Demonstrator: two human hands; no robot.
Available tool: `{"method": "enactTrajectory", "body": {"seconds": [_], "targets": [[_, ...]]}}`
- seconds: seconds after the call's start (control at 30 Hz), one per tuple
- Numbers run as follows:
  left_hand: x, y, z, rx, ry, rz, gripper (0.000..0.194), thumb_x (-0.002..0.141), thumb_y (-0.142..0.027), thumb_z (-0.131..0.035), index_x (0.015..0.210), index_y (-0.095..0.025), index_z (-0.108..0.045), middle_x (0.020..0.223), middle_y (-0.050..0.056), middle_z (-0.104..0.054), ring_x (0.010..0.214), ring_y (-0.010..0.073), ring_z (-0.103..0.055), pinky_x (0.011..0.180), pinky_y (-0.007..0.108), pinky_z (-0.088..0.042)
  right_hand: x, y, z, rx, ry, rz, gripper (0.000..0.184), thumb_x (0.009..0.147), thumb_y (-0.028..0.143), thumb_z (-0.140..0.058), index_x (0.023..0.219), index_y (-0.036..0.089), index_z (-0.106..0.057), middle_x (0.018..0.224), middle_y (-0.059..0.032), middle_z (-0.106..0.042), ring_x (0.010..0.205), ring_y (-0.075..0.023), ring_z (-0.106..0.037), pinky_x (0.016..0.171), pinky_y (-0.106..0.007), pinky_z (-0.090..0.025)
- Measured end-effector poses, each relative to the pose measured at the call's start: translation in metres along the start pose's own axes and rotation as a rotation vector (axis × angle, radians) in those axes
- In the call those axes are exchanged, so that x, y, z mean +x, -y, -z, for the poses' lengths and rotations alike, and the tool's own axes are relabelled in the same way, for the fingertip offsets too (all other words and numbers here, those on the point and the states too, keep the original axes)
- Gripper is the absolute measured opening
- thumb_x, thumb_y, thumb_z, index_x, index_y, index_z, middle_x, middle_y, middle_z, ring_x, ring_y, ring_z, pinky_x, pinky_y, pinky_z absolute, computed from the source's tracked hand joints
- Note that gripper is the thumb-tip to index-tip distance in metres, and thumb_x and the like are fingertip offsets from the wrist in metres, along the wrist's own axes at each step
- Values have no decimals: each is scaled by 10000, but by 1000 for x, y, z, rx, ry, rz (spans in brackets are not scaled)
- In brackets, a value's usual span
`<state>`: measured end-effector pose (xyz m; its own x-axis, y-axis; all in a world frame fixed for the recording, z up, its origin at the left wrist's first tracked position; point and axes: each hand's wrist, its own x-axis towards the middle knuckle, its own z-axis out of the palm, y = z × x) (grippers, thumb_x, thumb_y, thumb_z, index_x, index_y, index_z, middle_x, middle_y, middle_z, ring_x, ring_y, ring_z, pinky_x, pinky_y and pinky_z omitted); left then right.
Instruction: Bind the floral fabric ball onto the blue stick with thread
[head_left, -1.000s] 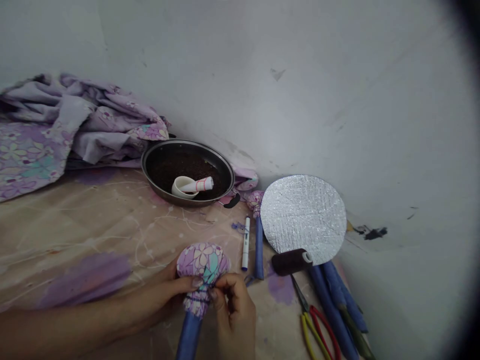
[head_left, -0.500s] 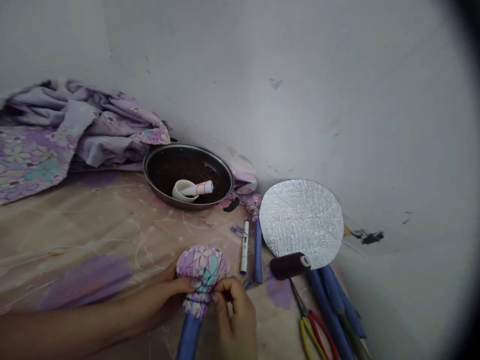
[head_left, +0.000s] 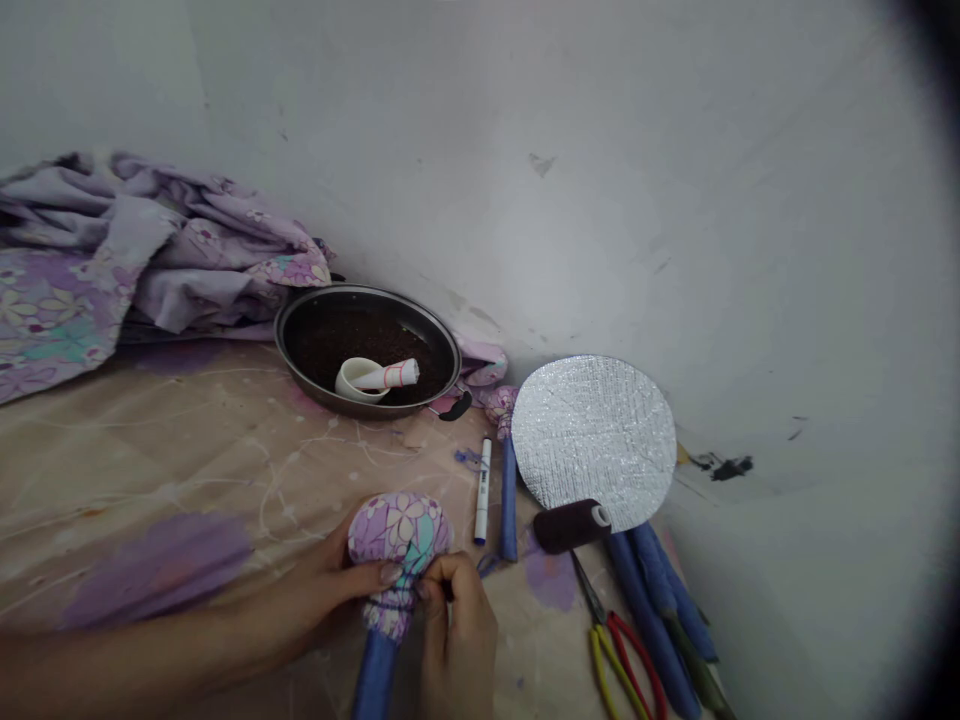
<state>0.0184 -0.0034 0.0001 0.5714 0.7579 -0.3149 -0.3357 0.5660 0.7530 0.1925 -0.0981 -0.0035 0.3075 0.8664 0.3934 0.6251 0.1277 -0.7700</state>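
Note:
A rounded head wrapped in purple flowered cloth (head_left: 401, 523) tops a blue-covered stick (head_left: 375, 675), forming one mallet-like piece. Dark thread (head_left: 390, 598) is wound round the gathered cloth at its neck. My left hand (head_left: 352, 575) is closed round the head, its thumb pressed on the cloth just above the thread. At the neck's right side, my right hand (head_left: 461, 625) pinches thumb and forefinger together where the thread runs to them; the strand between the fingertips is barely visible. Below, the stick leaves the picture at the bottom edge.
A dark pan (head_left: 367, 408) holds a white cup (head_left: 360, 382) with rolled paper. To the right are a marker (head_left: 482, 492), another blue stick (head_left: 509, 500), a silvery disc (head_left: 592, 440), a thread spool (head_left: 571, 526), scissors (head_left: 611, 635) and more blue sticks (head_left: 652, 620). Flowered cloth (head_left: 187, 250) lies left.
The view has shifted slightly, so most things sit a little further left. My right hand stays pinched at the neck, and my left hand keeps its hold on the head.

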Motion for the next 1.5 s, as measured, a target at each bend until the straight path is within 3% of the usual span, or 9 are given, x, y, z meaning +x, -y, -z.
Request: {"method": "enactTrajectory", "body": {"seconds": [0.17, 0.27, 0.43, 0.57, 0.73, 0.9, 1.1, 1.33, 1.5], "targets": [[1, 1, -1, -81, -74, -15, 779, 699, -469, -1221, 1414, -309, -956, 1239, 57, -996, 1310, 378, -870, 1073, 398, -673, 5, 1, -1, 64, 13, 22, 280, 1299, 295, -608, 1066, 312, -761, 920, -4, -820, 792, -241, -798, 749, -302, -605], [-3, -8, -6, -98, -60, 16, 752, 726, -421, -1219, 1415, -300, -944, 1258, 57, -984, 1311, 365, -863, 1060, 382, -669, 8, 1, -1, 96, -22, 66, 271, 1288, 281, -633, 1052, 310, -763, 911, 8, -800, 781, -224, -780, 746, -287, -583], [-8, -21, -11, -92, -14, 33, 718, 711, -415, -1207, 1367, -297, -943, 1260, 55, -977, 1300, 364, -857, 995, 366, -652, 8, 3, 1, 92, 16, 20, 276, 1281, 268, -626, 1039, 306, -753, 905, 12, -791, 793, -217, -781, 762, -278, -586], [-4, -14, -9, -111, -8, 9, 804, 712, -422, -1211, 1451, -300, -919, 1265, 55, -979, 1306, 369, -859, 1018, 374, -643, 7, 5, 2, 96, 32, 17, 282, 1284, 273, -629, 1027, 304, -738, 895, 9, -786, 778, -220, -776, 743, -283, -578], [-3, -9, -9, -105, -29, -11, 832, 708, -435, -1220, 1473, -313, -917, 1275, 58, -981, 1303, 386, -865, 1059, 403, -651, 9, 7, 5, 87, 10, 53, 216, 1218, 189, -680, 1095, 300, -819, 958, -16, -834, 835, -233, -811, 794, -296, -645], [2, 1, 0, -137, 4, -23, 843, 705, -448, -1243, 1469, -305, -918, 1293, 78, -989, 1309, 412, -871, 1054, 421, -673, 9, 10, 8, 51, 41, 135, 304, 1188, 96, -626, 1138, 315, -830, 996, -19, -863, 875, -226, -853, 831, -289, -678], [6, 14, 10, -143, -16, -32, 825, 759, -426, -1226, 1513, -306, -915, 1379, 79, -984, 1353, 396, -861, 1140, 436, -680, 7, 8, 8, -30, 0, 209, 345, 1054, 14, -606, 1098, 316, -768, 924, 16, -838, 787, -206, -847, 743, -269, -620], [3, 10, 5, -129, -4, -21, 839, 749, -482, -1238, 1509, -319, -924, 1342, 59, -985, 1307, 367, -877, 1109, 409, -692, 9, 13, 19, -45, 101, 180, 386, 984, -24, -614, 1101, 301, -785, 927, 19, -843, 765, -195, -849, 719, -248, -590], [-2, -7, -4, -94, -45, 7, 839, 705, -481, -1236, 1464, -304, -925, 1291, 61, -987, 1329, 380, -880, 1118, 406, -684, 9, 12, 16, 23, 107, 127, 354, 1061, 17, -616, 1139, 301, -813, 979, 3, -867, 850, -206, -866, 801, -257, -620]]}}
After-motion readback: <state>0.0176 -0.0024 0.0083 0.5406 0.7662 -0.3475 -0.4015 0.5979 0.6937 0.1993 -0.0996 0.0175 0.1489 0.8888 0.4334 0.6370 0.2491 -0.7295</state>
